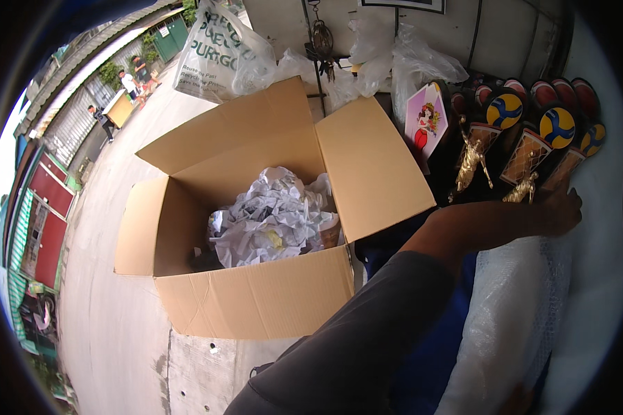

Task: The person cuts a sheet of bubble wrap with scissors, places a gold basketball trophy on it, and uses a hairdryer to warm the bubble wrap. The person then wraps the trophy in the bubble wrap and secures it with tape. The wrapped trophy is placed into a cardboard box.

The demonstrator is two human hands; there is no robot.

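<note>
One open brown cardboard box (256, 297) stands with four flaps spread. Inside lies one heap of crumpled white paper (270, 218). Three dark trophies with blue-and-yellow volleyball emblems (503, 111) show in a row, with two gold figures among them. One pink pentagon-shaped plaque (426, 124) stands beside them. One roll of clear bubble wrap (512, 325) lies below. One white printed plastic bag (218, 52) hangs behind.

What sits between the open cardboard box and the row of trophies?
In the head view, the box's right flap reaches toward the trophies; a pink plaque leans between them. The right hand touches the trophies' base.
</note>
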